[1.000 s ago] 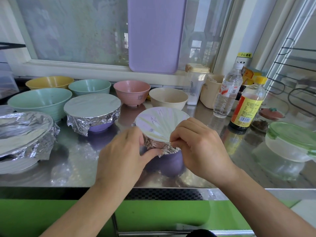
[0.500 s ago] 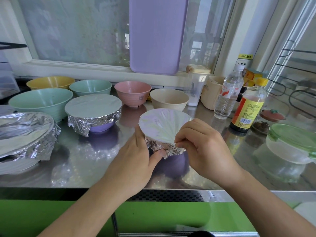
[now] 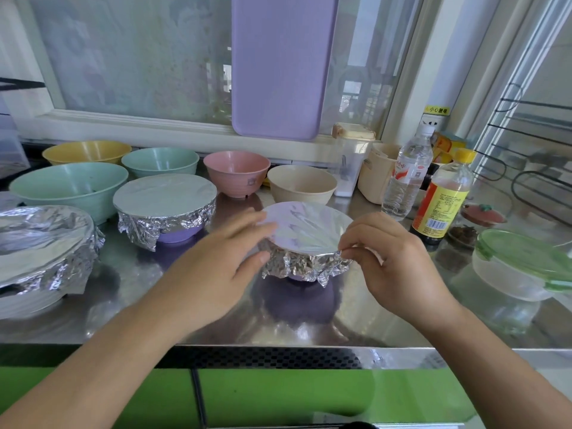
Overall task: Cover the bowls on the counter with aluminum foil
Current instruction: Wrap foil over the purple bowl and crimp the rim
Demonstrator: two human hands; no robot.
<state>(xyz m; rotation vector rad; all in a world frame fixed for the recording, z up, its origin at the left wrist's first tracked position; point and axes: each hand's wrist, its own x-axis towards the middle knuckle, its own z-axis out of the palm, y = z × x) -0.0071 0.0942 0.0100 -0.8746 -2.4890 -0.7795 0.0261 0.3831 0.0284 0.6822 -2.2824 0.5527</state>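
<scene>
left hand now spread beside foil | foil taut, crimped over purple bowl | right hand pinches rim

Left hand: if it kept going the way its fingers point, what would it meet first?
The left hand points up and right, fingertips already at the foil over the small purple bowl, so it meets that foil first; depth beyond is unclear.

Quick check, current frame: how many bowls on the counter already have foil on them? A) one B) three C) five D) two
B: foil covers the small purple bowl between the hands, the purple bowl behind the left hand, and the white bowl at far left; the five pastel bowls at the back are bare.
</scene>
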